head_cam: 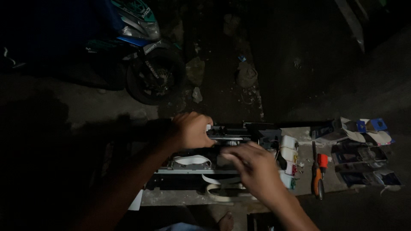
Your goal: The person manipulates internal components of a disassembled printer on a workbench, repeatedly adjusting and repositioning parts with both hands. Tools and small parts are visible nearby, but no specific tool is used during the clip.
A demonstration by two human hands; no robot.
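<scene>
An opened printer mechanism (233,141) lies on a concrete slab (306,182), its black frame, metal rail and white flat ribbon cables (192,160) exposed. My left hand (192,130) grips the left end of the upper black frame. My right hand (252,169) hovers over the middle of the mechanism with fingers curled; whether it holds anything I cannot tell. White ink tanks (290,159) with coloured caps stand at the mechanism's right side.
A screwdriver (317,176) with an orange and black handle lies right of the tanks. Several small cardboard boxes (364,149) lie opened at the far right. A parked scooter's front wheel (154,75) stands at the back left. My bare foot (225,222) shows below.
</scene>
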